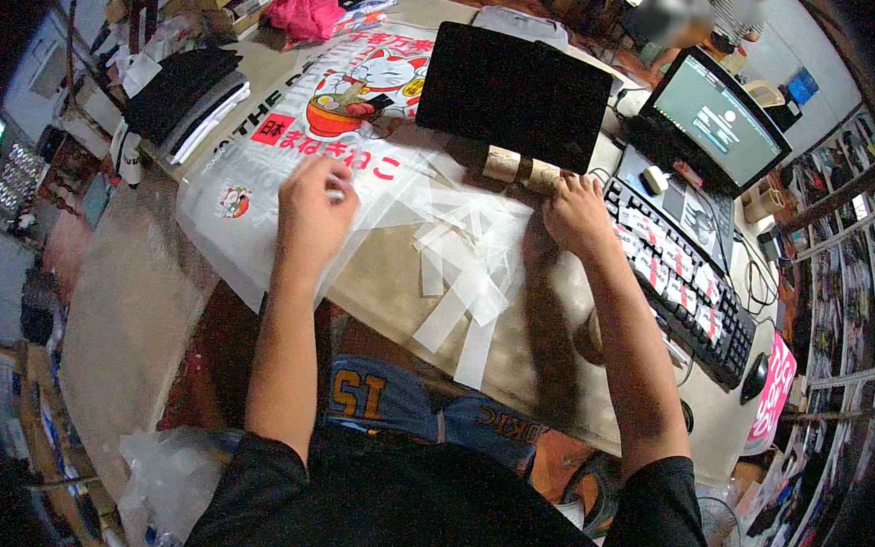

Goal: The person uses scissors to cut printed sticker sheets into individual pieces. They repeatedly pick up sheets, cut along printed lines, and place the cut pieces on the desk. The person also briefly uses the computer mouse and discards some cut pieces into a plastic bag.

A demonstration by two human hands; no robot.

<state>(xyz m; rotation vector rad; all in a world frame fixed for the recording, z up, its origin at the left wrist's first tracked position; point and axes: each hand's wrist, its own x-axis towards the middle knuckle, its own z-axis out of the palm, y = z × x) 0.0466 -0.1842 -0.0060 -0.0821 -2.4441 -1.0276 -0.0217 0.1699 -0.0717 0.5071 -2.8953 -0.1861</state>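
Observation:
My left hand (318,204) is over the printed clear film (272,188), its fingers curled in a pinch. What the fingertips hold, if anything, I cannot make out. My right hand (576,217) has its fingers bent over the right end of a tan roll (538,174), just left of the keyboard (692,284). Beside that roll sits another tan roll (501,164). Several whitish translucent strips (468,265) lie overlapping between my hands, some hanging past the table's near edge. The film carries a white cat, a red noodle bowl and red characters.
A black flat panel (514,96) stands behind the rolls. Folded dark clothes (183,97) are stacked at left, a pink cloth (312,3) beyond. At right are a laptop (722,120), small labels on the keyboard, a mouse (755,378) and cables. People are in the far background.

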